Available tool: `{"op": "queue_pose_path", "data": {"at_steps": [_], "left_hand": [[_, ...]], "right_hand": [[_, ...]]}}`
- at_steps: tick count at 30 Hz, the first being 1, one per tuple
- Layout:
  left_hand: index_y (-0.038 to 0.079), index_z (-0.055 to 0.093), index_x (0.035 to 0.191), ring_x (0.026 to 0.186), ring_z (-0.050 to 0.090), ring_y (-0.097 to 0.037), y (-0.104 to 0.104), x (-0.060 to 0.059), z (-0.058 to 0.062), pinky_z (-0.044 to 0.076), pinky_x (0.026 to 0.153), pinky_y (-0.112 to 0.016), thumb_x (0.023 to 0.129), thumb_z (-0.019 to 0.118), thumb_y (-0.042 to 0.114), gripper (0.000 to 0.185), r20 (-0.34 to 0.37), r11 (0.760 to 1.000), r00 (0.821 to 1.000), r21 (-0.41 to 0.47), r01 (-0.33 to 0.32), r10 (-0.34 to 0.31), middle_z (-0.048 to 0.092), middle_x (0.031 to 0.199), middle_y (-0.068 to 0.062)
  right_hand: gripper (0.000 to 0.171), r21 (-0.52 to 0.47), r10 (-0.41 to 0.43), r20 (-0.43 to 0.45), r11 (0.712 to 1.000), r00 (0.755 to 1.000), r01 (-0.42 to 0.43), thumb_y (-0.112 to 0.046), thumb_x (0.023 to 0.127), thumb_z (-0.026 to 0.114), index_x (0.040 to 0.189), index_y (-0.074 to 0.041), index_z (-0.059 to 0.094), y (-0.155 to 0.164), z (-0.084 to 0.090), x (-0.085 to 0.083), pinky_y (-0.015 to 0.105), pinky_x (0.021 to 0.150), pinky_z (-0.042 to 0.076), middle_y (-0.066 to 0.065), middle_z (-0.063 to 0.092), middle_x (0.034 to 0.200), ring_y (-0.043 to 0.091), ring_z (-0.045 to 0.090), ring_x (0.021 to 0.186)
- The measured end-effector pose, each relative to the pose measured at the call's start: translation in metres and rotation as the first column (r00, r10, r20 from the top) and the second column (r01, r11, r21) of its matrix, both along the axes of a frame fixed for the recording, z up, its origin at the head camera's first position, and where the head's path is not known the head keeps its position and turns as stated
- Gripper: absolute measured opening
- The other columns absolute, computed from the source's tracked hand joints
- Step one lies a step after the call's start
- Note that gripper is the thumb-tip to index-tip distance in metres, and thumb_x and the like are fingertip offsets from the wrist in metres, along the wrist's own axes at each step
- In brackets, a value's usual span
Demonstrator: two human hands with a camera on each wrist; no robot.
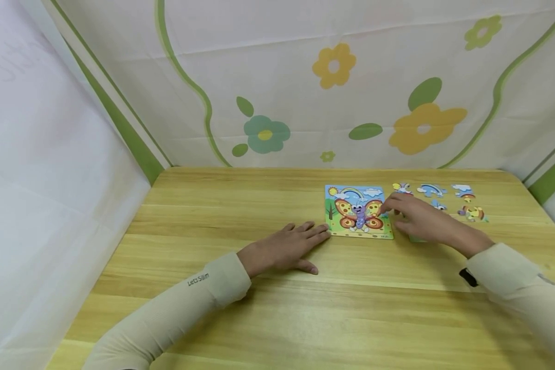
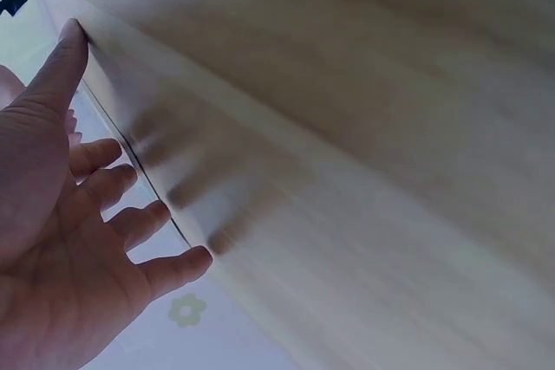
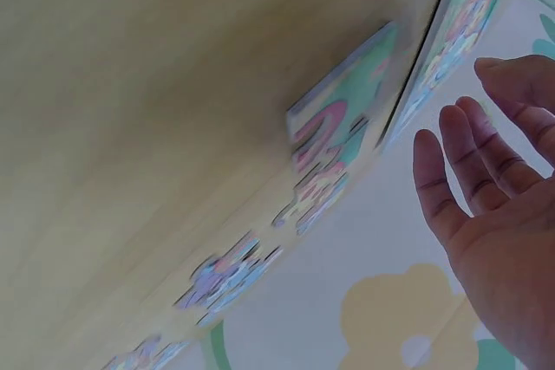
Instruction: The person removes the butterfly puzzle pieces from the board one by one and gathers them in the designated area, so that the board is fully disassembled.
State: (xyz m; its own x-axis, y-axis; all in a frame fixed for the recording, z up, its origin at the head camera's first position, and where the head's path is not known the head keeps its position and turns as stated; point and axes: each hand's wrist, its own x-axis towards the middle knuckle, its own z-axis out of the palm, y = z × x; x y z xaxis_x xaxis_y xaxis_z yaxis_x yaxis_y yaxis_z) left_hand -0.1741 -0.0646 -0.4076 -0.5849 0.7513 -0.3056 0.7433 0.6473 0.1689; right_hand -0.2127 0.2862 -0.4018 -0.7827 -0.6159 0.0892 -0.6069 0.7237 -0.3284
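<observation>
Wooden desk [image 1: 259,318] under both my arms, and the butterfly puzzle board [image 1: 358,211] is my landmark, lying flat toward the far right of the desk. My left hand [image 1: 284,249] rests palm down just left of the board, fingers straight and spread, fingertips near its lower left corner, holding nothing. My right hand [image 1: 421,218] reaches in from the board's right side, fingertips at its right edge; whether that grip is pinching a piece or only touching the board I cannot tell, since the fingers cover the spot.

As for progress, I judge the work partly done. The board shows a whole butterfly picture, yet loose pieces [image 1: 467,205] lie scattered right of the board and behind my right hand: a rainbow piece [image 1: 431,189], a cloud, and some small ones. So either pieces have been lifted out or they still need placing.

A greenish flat thing peeks out under my right hand beside the board, mostly hidden. Both wrist views are blurred; the right one shows the board's edge and pieces only as smears.
</observation>
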Motion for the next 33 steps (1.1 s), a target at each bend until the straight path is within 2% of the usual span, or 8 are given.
{"op": "queue_pose_path", "data": {"at_steps": [8, 12, 17, 25, 33], "left_hand": [[0.021, 0.015, 0.170, 0.165, 0.012, -0.024, 0.007, -0.004, -0.002, 0.028, 0.127, -0.058, 0.101, 0.056, 0.061, 0.090, -0.018, 1.000, 1.000, 0.008, 0.024, -0.024, 0.011, 0.178, 0.004], [0.022, 0.013, 0.171, 0.165, 0.009, -0.023, 0.012, -0.005, -0.002, 0.025, 0.129, -0.057, 0.101, 0.055, 0.063, 0.091, -0.007, 1.000, 1.000, 0.007, 0.026, -0.026, 0.009, 0.178, 0.005], [0.022, 0.012, 0.171, 0.166, 0.008, -0.022, 0.017, -0.007, -0.002, 0.022, 0.129, -0.058, 0.100, 0.055, 0.063, 0.092, 0.008, 0.999, 0.999, 0.014, 0.035, -0.035, 0.007, 0.178, 0.007], [0.024, 0.012, 0.171, 0.165, 0.008, -0.021, 0.019, -0.012, -0.002, 0.020, 0.130, -0.057, 0.098, 0.059, 0.063, 0.095, 0.067, 1.000, 0.998, 0.022, 0.017, -0.019, 0.009, 0.178, 0.007], [0.023, 0.013, 0.171, 0.165, 0.010, -0.021, 0.020, -0.014, -0.001, 0.021, 0.131, -0.054, 0.098, 0.060, 0.062, 0.096, 0.080, 1.000, 0.997, 0.018, 0.018, -0.019, 0.011, 0.178, 0.006]], "right_hand": [[0.030, -0.064, 0.003, 0.079, 0.998, 0.997, 0.002, 0.005, 0.093, 0.069, 0.121, -0.004, 0.071, -0.019, 0.000, -0.001, 0.048, 0.086, 0.059, 0.010, 0.067, 0.118, 0.028, 0.068, 0.106], [0.030, -0.076, 0.015, 0.080, 0.997, 0.997, -0.009, 0.002, 0.093, 0.074, 0.122, -0.004, 0.071, -0.027, -0.002, -0.001, 0.050, 0.087, 0.059, 0.010, 0.068, 0.119, 0.030, 0.067, 0.108], [0.031, -0.069, 0.016, 0.080, 0.998, 0.997, -0.010, -0.002, 0.092, 0.076, 0.122, -0.004, 0.071, -0.034, -0.006, -0.003, 0.048, 0.087, 0.056, 0.010, 0.069, 0.119, 0.027, 0.066, 0.104], [0.034, -0.056, 0.014, 0.105, 0.998, 0.994, -0.008, -0.004, 0.093, 0.076, 0.126, -0.008, 0.070, -0.042, -0.010, -0.004, 0.054, 0.096, 0.054, 0.009, 0.068, 0.127, 0.030, 0.065, 0.116], [0.034, -0.056, 0.028, 0.124, 0.998, 0.992, -0.021, -0.004, 0.094, 0.075, 0.127, -0.009, 0.070, -0.048, -0.010, -0.005, 0.050, 0.092, 0.056, 0.008, 0.068, 0.126, 0.026, 0.066, 0.111]]}}
